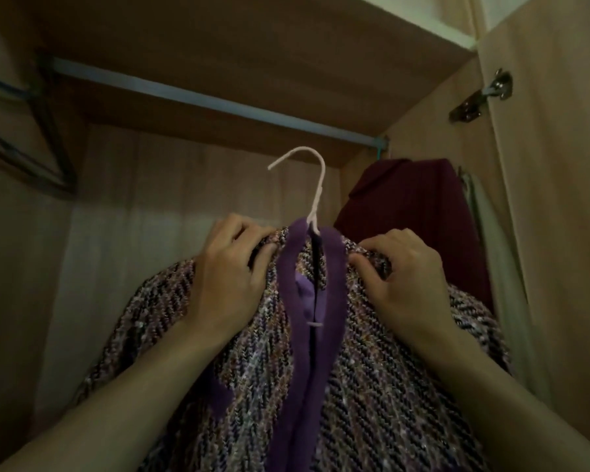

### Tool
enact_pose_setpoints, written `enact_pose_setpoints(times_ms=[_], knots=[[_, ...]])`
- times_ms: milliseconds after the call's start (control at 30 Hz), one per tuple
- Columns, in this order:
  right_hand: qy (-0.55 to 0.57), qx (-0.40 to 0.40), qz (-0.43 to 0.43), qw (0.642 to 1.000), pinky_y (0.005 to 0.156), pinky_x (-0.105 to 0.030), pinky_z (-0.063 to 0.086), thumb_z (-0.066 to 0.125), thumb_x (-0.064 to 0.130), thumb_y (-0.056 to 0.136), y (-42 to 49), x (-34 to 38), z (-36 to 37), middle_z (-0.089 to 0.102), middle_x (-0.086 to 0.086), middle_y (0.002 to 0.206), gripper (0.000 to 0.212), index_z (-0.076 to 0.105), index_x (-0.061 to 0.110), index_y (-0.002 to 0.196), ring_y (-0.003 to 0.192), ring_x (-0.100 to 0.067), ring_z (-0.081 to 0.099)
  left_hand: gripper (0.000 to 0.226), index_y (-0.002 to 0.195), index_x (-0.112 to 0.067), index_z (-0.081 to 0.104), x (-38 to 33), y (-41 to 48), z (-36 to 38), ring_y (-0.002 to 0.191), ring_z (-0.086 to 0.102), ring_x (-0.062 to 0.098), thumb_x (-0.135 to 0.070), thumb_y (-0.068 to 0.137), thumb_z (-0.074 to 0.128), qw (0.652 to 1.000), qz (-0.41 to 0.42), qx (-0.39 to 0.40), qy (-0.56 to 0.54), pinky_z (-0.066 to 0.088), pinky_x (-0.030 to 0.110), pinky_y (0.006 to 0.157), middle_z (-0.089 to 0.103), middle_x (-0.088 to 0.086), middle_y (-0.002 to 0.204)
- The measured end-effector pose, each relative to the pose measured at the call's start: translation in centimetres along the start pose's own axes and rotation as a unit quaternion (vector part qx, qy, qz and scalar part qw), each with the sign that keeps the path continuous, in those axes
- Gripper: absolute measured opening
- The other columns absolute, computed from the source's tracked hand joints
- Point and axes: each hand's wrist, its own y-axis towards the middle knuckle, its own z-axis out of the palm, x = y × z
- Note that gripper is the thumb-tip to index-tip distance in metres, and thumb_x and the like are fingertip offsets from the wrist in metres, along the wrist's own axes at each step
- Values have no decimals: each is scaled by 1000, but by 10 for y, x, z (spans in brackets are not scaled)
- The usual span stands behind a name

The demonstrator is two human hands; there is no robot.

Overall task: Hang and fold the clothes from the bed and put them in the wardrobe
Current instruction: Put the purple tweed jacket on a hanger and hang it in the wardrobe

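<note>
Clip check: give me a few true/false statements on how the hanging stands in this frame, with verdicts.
1. Both hands, left hand and right hand, grip the jacket near its collar. True.
2. The hanger is already hooked over the rail. False: its hook is free, below the rail.
3. A maroon garment hangs at the rail's right end. True.
4. The jacket's trim is green. False: it is purple.
5. The jacket is folded on a shelf. False: it sits on the hanger, held up inside the wardrobe.
</note>
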Motion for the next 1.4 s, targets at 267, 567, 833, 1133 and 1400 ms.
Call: enact_pose_setpoints(times_ms=[267,567,833,1133,1400], knots=[[-48,-8,-20,999,65,-43,48,68,25,86,58,-25,36,56,3,86,16,55,18,92,79,-18,52,10,103,-14,63,48,50,73,93,56,21,-15,93,64,999,16,-17,-30,46,36,74,59,1,100],[-173,-33,-27,984,61,-41,48,66,27,87,91,-92,70,55,0,84,15,54,19,92,77,-23,53,6,101,-19,58,64,86,180,87,53,20,-21,96,57,997,28,-42,-54,46,38,67,55,-1,99],[-216,-29,5,976,65,-42,49,52,32,92,166,-168,111,58,-2,88,11,55,21,90,80,-24,54,4,98,-20,62,87,169,298,86,51,19,-18,95,59,994,-8,-57,-94,42,34,68,53,-1,94],[-274,26,77,958,61,-34,39,48,24,96,223,-210,143,53,-5,85,11,57,19,95,79,-26,55,4,94,-17,64,105,226,387,85,56,23,-15,93,61,993,-32,-35,-108,49,39,73,59,4,92],[-352,68,42,933,57,-34,40,44,16,98,218,-232,163,61,-6,94,19,60,14,110,81,-26,60,6,96,-14,64,115,206,425,87,57,26,-16,94,58,990,-45,18,-134,44,37,72,61,8,93]])
